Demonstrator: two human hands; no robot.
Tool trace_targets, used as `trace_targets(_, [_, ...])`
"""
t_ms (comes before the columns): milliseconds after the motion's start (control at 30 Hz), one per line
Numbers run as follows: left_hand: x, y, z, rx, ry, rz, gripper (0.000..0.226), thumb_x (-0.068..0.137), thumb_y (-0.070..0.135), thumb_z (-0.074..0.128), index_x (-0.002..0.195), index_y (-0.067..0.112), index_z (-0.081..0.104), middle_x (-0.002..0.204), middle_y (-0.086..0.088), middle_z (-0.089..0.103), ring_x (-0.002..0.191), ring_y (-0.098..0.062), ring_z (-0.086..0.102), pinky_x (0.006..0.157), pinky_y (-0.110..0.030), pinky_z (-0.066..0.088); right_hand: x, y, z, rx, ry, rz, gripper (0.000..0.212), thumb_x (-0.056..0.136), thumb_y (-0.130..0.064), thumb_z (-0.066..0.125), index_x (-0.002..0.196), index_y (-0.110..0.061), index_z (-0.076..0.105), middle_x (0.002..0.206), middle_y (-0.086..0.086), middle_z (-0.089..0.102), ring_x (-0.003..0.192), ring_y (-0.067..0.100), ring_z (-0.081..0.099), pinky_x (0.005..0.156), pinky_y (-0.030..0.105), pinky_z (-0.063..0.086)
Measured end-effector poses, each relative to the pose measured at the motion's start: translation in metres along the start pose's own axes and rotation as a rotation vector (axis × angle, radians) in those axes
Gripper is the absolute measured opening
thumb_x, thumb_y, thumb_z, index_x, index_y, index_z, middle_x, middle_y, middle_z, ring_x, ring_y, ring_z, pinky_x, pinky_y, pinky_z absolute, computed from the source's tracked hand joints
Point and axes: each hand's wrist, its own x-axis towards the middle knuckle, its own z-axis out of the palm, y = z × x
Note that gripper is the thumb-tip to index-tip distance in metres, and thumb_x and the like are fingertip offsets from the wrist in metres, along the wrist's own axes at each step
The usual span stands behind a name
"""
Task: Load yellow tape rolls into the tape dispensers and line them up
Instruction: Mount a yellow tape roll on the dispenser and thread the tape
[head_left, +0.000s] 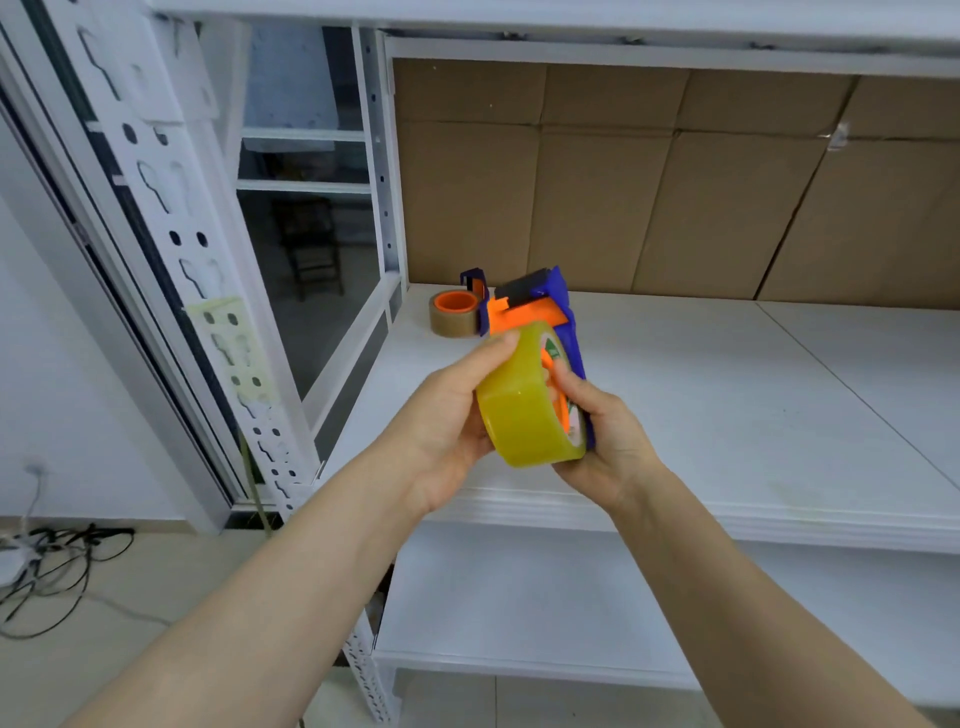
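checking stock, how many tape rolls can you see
2: a yellow roll held in both hands against a blue dispenser, and a brownish roll on the shelf behind. Others may be hidden.

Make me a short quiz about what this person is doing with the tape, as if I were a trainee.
1. True or false: the yellow tape roll is lying on the shelf.
2. Which hand grips the blue and orange dispenser? A. left hand B. right hand
3. Fill in: a second dispenser, already loaded with tape, stands at the shelf's back ____ corner.

Key:
1. False; both hands hold it up against the dispenser, above the shelf.
2. B; the left hand grips the roll.
3. Left.
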Motion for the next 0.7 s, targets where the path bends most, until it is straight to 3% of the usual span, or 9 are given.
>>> trace_targets(67, [-0.002,-0.004,0.004,-0.028,-0.040,0.025,0.030,0.091,0.030,0.052,0.106,0.008,0.067,0.088,-0.007,0.074,0.076,-0.016,0.070,0.085,-0.037,0.055,0.000,0.002,0.003,-0.097,0.009,-0.054,0.015,0.090,-0.019,0.054,0.097,-0.017,0.067,0.080,0.002,0.073,0.072,0.014,0.071,0.060,0.027,0.058])
trace_targets(200, [-0.004,-0.012,0.000,0.018,-0.049,0.145,0.026,0.092,0.021,0.049,0.105,0.005,0.067,0.092,-0.009,0.073,0.080,-0.016,0.070,0.088,-0.038,0.054,-0.003,0.001,0.007,-0.447,0.229,-0.312,0.021,0.090,-0.023,0.055,0.106,-0.011,0.063,0.096,0.003,0.068,0.089,0.016,0.063,0.071,0.025,0.049])
trace_targets(333, [-0.008,-0.014,-0.006,0.070,-0.160,0.211,0.027,0.087,0.014,0.057,0.113,0.011,0.064,0.099,-0.006,0.073,0.093,-0.017,0.069,0.090,-0.036,0.054,-0.015,-0.006,0.016,-0.463,0.361,-0.430,0.023,0.092,-0.026,0.052,0.099,-0.008,0.064,0.091,0.004,0.065,0.078,0.011,0.057,0.061,0.019,0.043])
trace_targets(433, [-0.007,-0.020,-0.006,0.107,-0.198,0.254,0.034,0.081,0.006,0.062,0.115,0.012,0.062,0.101,-0.002,0.073,0.098,-0.015,0.068,0.086,-0.028,0.056,-0.028,-0.009,0.027,-0.471,0.281,-0.448,0.023,0.092,-0.028,0.051,0.085,-0.015,0.069,0.082,0.001,0.069,0.072,0.008,0.059,0.060,0.018,0.047])
trace_targets(500, [-0.006,-0.020,-0.008,0.093,-0.207,0.264,0.036,0.078,0.003,0.061,0.114,0.012,0.062,0.099,-0.001,0.073,0.096,-0.015,0.069,0.081,-0.026,0.056,-0.033,-0.008,0.034,-0.454,0.193,-0.397,0.023,0.090,-0.031,0.054,0.084,-0.013,0.068,0.075,0.000,0.068,0.071,0.011,0.061,0.064,0.025,0.052])
trace_targets(600, [-0.005,-0.020,-0.010,0.081,-0.206,0.268,0.043,0.075,0.000,0.058,0.117,0.009,0.059,0.099,-0.002,0.072,0.094,-0.015,0.069,0.078,-0.025,0.055,-0.035,-0.005,0.037,-0.403,0.187,-0.357,0.020,0.087,-0.026,0.060,0.099,-0.011,0.064,0.101,0.016,0.067,0.090,0.025,0.062,0.084,0.048,0.053])
trace_targets(700, [-0.005,-0.018,-0.010,0.076,-0.210,0.283,0.043,0.074,-0.003,0.057,0.114,0.011,0.061,0.100,-0.004,0.072,0.094,-0.017,0.068,0.079,-0.026,0.056,-0.035,-0.004,0.040,-0.388,0.166,-0.367,0.029,0.079,-0.029,0.064,0.102,-0.012,0.062,0.102,0.014,0.065,0.094,0.027,0.060,0.087,0.053,0.050])
